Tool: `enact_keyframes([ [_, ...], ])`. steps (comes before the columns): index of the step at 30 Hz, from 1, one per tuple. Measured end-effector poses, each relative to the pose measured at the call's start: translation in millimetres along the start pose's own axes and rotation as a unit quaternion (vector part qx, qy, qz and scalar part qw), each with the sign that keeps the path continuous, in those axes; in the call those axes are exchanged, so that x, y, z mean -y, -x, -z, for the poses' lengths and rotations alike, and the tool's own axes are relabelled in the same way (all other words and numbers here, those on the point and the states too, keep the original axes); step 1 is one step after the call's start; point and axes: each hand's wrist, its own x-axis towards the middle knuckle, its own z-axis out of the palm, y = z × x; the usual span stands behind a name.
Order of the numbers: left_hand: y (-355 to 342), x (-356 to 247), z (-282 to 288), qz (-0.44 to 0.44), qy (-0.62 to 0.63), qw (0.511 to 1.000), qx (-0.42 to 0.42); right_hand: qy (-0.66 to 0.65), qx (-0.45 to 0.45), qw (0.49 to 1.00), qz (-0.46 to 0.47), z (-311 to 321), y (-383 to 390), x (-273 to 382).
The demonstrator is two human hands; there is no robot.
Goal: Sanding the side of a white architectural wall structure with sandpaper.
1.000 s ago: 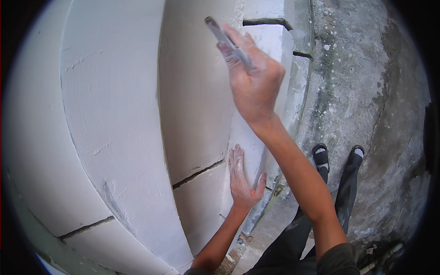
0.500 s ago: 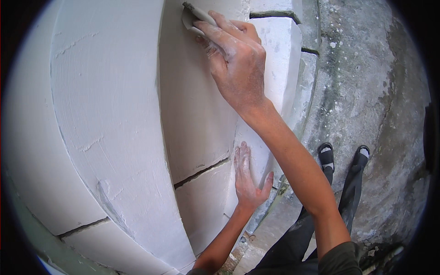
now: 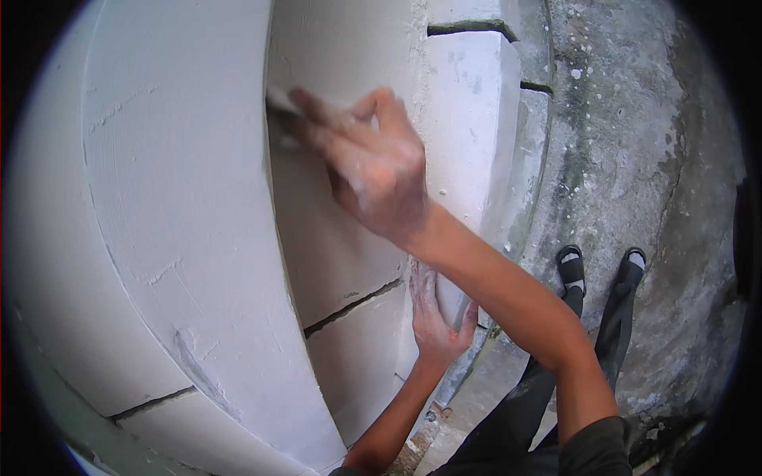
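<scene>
My right hand, dusted with white and blurred by motion, is closed on a thin folded sheet that looks like sandpaper, one face dark and the other pale. The sheet is at the inner corner where the recessed off-white face meets the raised white panel. Below it, my left hand rests with fingers stretched along the white block ledge, thumb apart. White dust coats its fingers, which the right forearm partly covers.
A dark joint crosses the recessed face, and another gap splits the ledge blocks higher up. Stained concrete floor lies to the right, where my sandalled feet stand. The raised panel's long edge runs beside my right hand.
My right hand has moved down and left with the sheet, from the upper recessed face to the panel's edge. My left hand has stayed at nearly the same place on the ledge.
</scene>
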Motion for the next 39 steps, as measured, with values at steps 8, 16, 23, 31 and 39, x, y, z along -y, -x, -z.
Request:
enact_keyframes([
  [8, -7.9, -13.8, -5.0, -0.014, -0.016, 1.000, 0.000, 0.065, -0.055, 0.995, 0.049, -2.3, -39.9, -44.7],
  [16, -4.2, -5.8, -0.9, 0.003, -0.014, 1.000, -0.004, -0.013, -0.007, 0.997, 0.079, 2.9, -15.4, -21.7],
  [23, 3.6, 3.5, 6.7, 0.029, -0.002, 1.000, 0.009, -0.111, 0.035, 0.992, 0.043, 8.6, 28.1, 27.7],
  [31, -4.4, -5.0, 1.2, 0.013, -0.004, 1.000, -0.005, -0.042, 0.006, 0.999, 0.013, -3.2, 8.8, -0.4],
  [39, -7.4, -12.8, -8.4, 0.002, -0.010, 1.000, -0.007, 0.014, -0.093, 0.995, 0.026, -8.4, -49.1, -39.0],
])
